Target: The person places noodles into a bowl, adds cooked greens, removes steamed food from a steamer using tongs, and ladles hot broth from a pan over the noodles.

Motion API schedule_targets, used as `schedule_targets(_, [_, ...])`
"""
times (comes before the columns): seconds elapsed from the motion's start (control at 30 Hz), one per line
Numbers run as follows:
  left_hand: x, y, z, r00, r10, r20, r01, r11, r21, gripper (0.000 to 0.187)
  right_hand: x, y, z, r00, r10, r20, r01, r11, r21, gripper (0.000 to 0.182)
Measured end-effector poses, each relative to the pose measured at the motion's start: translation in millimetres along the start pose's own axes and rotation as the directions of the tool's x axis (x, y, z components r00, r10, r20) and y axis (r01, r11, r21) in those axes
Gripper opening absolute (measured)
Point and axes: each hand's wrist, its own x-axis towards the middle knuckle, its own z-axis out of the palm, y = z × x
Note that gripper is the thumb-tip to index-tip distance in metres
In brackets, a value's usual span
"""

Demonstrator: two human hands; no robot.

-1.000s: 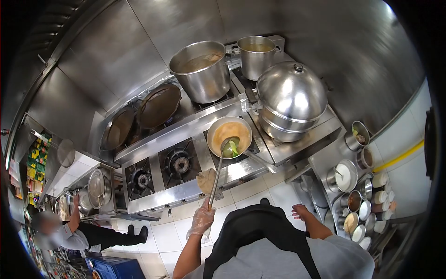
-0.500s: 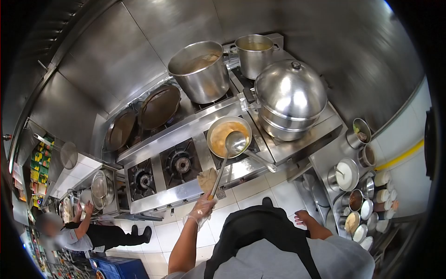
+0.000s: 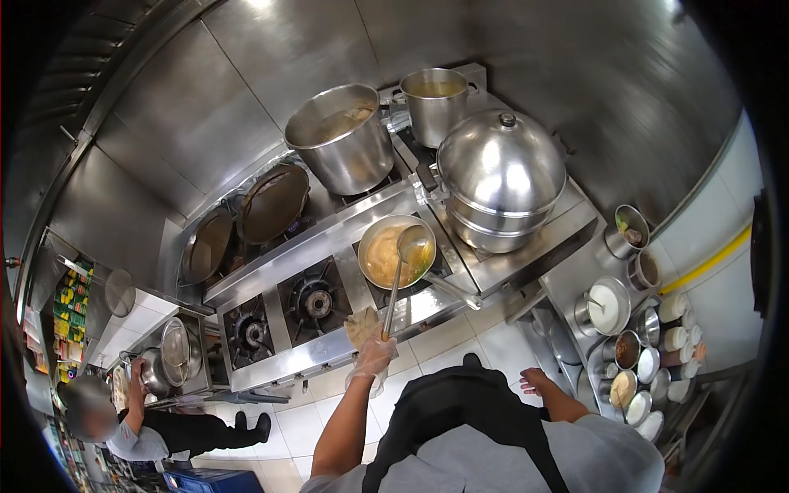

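My left hand, in a clear plastic glove, is closed around the handle of a long metal ladle. The ladle's bowl is inside a pan on the front right burner, dipping into orange-brown soup with some green and yellow bits. The pan's long handle points toward the lower right. A folded tan cloth lies on the stove's front edge, right beside my left hand. My right hand hangs bare at my side, holding nothing, its fingers loosely apart.
Behind the pan stand a large stockpot, a smaller pot and a domed steamer. Two woks lean at the back left. Containers of sauces fill the right counter. A co-worker stands at the left.
The ladle's bowl has tipped and sunk into the soup, and green bits now show in the pan. At the left, the co-worker's hands have moved onto a metal pot.
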Motion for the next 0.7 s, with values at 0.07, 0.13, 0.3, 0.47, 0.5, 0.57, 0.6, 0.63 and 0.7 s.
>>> schedule_targets(0.07, [-8.2, 26.4, -11.2, 0.981, -0.134, 0.138, 0.154, 0.976, -0.151, 0.06, 2.0, 4.0, -0.7, 1.0, 0.019, -0.003, -0.019, 1.0, 0.005, 0.022])
schedule_targets(0.13, [-9.4, 28.2, -11.1, 0.953, -0.212, 0.217, 0.253, 0.95, -0.183, 0.061, 5.8, 9.5, -2.6, 1.0, 0.028, -0.003, -0.028, 1.0, 0.005, 0.023])
schedule_targets(0.3, [-4.1, -49.1, 43.1, 0.999, -0.012, 0.039, 0.018, 0.988, -0.156, 0.062, 7.6, 14.3, -1.6, 0.999, 0.039, 0.0, -0.039, 0.999, 0.021, 0.025])
schedule_targets(0.47, [-49.3, -14.4, 30.7, 1.0, 0.01, 0.021, -0.009, 0.997, -0.083, 0.063, 5.5, 12.8, 2.5, 1.0, 0.014, 0.002, -0.014, 1.0, 0.012, 0.025])
schedule_targets(0.5, [-55.0, -14.6, 31.2, 1.0, 0.022, 0.011, -0.021, 0.998, -0.066, 0.064, 4.5, 11.8, 3.9, 1.0, 0.016, 0.003, -0.016, 1.0, 0.009, 0.025])
schedule_targets(0.57, [-66.6, -14.2, 30.9, 1.0, -0.002, 0.021, 0.003, 0.997, -0.071, 0.065, 3.1, 9.0, 6.3, 0.999, 0.034, -0.004, -0.034, 0.999, -0.002, 0.025])
schedule_targets(0.6, [-71.4, -15.5, 31.9, 0.999, -0.021, 0.031, 0.023, 0.997, -0.075, 0.065, 2.5, 8.1, 6.6, 0.999, 0.035, -0.003, -0.035, 0.999, -0.005, 0.025])
schedule_targets(0.63, [-74.6, -21.2, 36.2, 1.0, -0.013, 0.01, 0.014, 0.999, -0.05, 0.066, 2.2, 7.1, 7.2, 1.0, 0.029, 0.0, -0.029, 1.0, -0.01, 0.025])
schedule_targets(0.7, [-80.6, -25.9, 38.4, 1.0, -0.028, 0.003, 0.028, 0.999, -0.025, 0.065, 2.7, 5.2, 9.7, 1.0, 0.024, 0.004, -0.024, 1.0, -0.015, 0.025])
